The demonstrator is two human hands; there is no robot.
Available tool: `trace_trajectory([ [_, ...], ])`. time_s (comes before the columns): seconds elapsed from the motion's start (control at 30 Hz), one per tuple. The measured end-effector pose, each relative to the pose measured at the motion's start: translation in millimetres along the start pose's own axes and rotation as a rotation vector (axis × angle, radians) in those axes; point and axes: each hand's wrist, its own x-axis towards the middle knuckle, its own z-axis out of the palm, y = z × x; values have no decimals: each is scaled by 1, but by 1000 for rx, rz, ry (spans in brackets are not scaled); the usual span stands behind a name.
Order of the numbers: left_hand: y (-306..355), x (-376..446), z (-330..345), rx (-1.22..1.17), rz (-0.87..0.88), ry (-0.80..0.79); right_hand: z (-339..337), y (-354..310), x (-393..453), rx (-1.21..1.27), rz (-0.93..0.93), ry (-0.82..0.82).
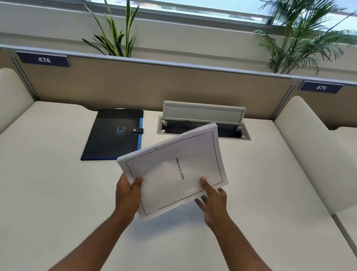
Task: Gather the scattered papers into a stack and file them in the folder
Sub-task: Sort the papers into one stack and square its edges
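Both hands hold a stack of papers up off the desk, roughly mid-desk, tilted w/ its far corner pointing toward the cable box. Top sheet has a thin black border & the word "BIBLIOGRAPHY" printed sideways down the middle.

Left hand grips the stack's near-left edge: thumb on top of the sheet, other fingers under the paper, out of sight. Right hand pinches the near-right edge: thumb pressed on top, fingers spread beneath, a couple of fingertips showing past the paper's edge. Both forearms bare, coming in from the bottom of the view.

Folder lies flat on the desk to the left of & beyond the stack, apart from it. It's black w/ a blue edge along its right side, a small light smile mark on the cover & a snap tab closed over the right edge. Looks shut.

Cable box is sunk in the desk at the back, just right of the folder, lid flipped up; a black cord & plug show inside. The stack's far corner overlaps it in view.

Behind: tan divider panel w/ number tags 474 & 475, white curved side screens either side, two green plants above the divider, window strip at top.
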Motion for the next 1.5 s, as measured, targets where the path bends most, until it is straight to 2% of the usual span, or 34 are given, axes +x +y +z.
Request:
trace_trajectory([
  [0.07,-1,-8,8,-103,-30,-36,6,-2,-3,178,68,-150],
  [0.17,-8,-21,19,-218,-56,-117,11,-9,0,246,-36,-190],
  [0.23,-8,-25,24,-221,-103,-86,9,-23,2,144,-182,-160],
  [0.3,-2,-20,26,-122,-112,-23,1,-40,5,-45,-364,-148],
  [0.4,21,-9,30,71,103,-34,-14,-64,9,-278,-564,-224],
  [0.5,56,-1,51,99,265,-225,-18,-83,10,-438,-664,-299],
  [0.57,75,0,69,49,294,-267,-17,-92,10,-465,-715,-304],
  [0.7,84,-9,89,-15,421,-196,-18,-101,12,-394,-816,-254],
  [0.8,73,-15,92,-66,476,-213,-25,-99,14,-366,-830,-267],
  [0.9,51,-15,98,-34,434,-221,-33,-90,23,-468,-790,-261],
  [1.03,27,-15,109,31,383,-212,-31,-82,35,-519,-647,-259],
  [1.23,18,-6,120,8,375,-202,-30,-86,55,-483,-633,-232],
  [1.4,-11,0,130,65,216,-208,-44,-69,77,-627,-528,-250],
  [1.5,-14,12,138,144,189,-197,-47,-74,92,-630,-496,-242],
])
